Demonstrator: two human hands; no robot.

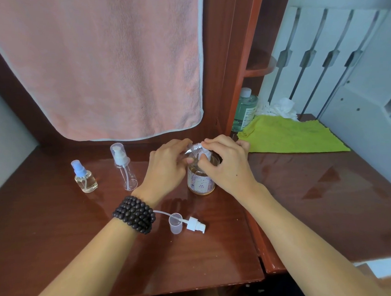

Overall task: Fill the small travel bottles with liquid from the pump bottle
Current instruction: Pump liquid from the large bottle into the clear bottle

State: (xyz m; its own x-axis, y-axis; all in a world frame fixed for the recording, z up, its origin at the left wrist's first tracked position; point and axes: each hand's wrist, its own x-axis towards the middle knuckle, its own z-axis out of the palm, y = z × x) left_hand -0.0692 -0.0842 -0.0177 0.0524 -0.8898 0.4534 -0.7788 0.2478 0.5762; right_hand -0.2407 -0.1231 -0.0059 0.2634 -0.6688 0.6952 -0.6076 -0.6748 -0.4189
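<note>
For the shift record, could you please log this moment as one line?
left hand: holds small clear bottle | right hand: on pump bottle | pump insert: on desk

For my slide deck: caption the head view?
Left hand tilts a small clear bottle at the pump bottle while right hand works the pump.

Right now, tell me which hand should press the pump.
Right. The right hand already sits on the pump bottle, while the left hand holds the small clear bottle tilted at its spout.
</note>
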